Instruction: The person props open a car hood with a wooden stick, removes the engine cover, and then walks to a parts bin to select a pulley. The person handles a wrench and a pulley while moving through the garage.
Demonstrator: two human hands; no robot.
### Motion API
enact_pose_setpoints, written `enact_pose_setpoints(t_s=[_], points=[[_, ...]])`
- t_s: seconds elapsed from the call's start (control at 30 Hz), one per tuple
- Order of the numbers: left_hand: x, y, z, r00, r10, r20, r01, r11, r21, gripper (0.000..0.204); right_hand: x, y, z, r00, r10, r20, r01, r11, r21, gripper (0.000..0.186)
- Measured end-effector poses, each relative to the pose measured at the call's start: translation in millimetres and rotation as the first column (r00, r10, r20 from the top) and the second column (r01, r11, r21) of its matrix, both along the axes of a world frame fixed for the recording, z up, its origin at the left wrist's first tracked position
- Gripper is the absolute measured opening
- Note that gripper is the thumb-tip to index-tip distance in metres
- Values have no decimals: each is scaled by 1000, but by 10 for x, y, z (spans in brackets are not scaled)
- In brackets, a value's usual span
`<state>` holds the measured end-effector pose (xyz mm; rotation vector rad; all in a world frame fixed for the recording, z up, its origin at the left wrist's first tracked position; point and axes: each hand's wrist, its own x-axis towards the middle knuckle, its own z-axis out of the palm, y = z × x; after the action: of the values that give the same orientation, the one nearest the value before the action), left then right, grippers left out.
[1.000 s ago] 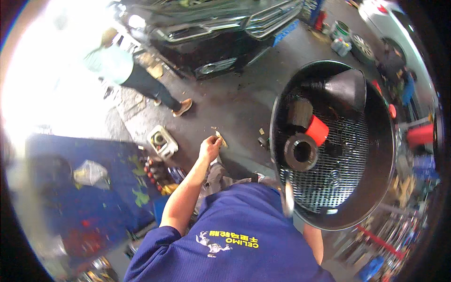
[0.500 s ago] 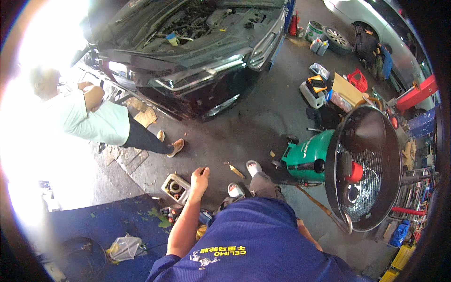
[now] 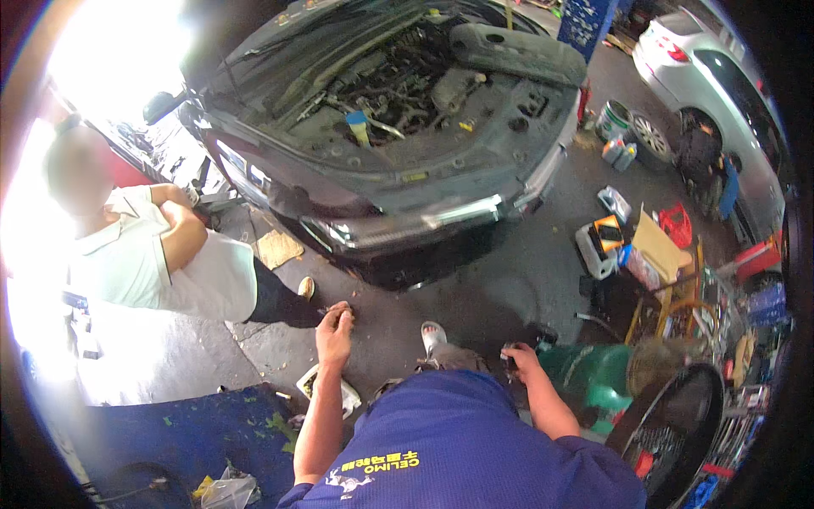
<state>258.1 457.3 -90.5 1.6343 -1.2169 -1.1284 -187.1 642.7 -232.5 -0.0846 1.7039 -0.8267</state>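
Observation:
My left hand [image 3: 335, 329] is held out ahead of my body, its fingers curled together; whatever they hold is too small to make out. Lower on the right, my right hand [image 3: 521, 360] is closed, with something small and dark at its fingers that I cannot name. Ahead stands a dark car [image 3: 398, 229], its engine bay uncovered. A blue-topped, pale yellow cup-shaped thing [image 3: 358, 129] stands upright in that bay. A dark cover panel [image 3: 517, 53] lies across the bay's far right side. Neither hand touches the car.
At left a person [image 3: 161, 254] in a white shirt stands with arms folded. A green wheeled tank [image 3: 593, 377] with a wide black basin [image 3: 708, 399] is at right. A pale container [image 3: 348, 397] sits beside my left forearm. Jugs and cardboard [image 3: 657, 246] lie farther right; another person [image 3: 699, 165] crouches by a silver car.
The view has shifted closer to the dark car, showing more of its engine bay. My right hand has come into sight from beside my body. The left hand stays raised ahead.

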Motion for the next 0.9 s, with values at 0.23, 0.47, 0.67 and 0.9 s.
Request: enact_pose_setpoints(t_s=[0.23,0.47,0.67,0.9], points=[[-216,-1388,804,997,50,-56,-58,987,-147,18,-158,-2655,1866,945,272,-183,-328,810,-487,63],[-578,-2950,1005,987,33,159,58,844,-533,16,170,-4784,2967,840,332,-429,-541,565,-623,64],[-813,-3563,826,976,28,214,110,787,-606,15,564,-6376,2796,514,364,-777,-826,455,-333,82],[-824,-3593,646,943,118,311,92,805,-586,26,1161,-8003,2223,9,590,-807,-867,406,287,89]])
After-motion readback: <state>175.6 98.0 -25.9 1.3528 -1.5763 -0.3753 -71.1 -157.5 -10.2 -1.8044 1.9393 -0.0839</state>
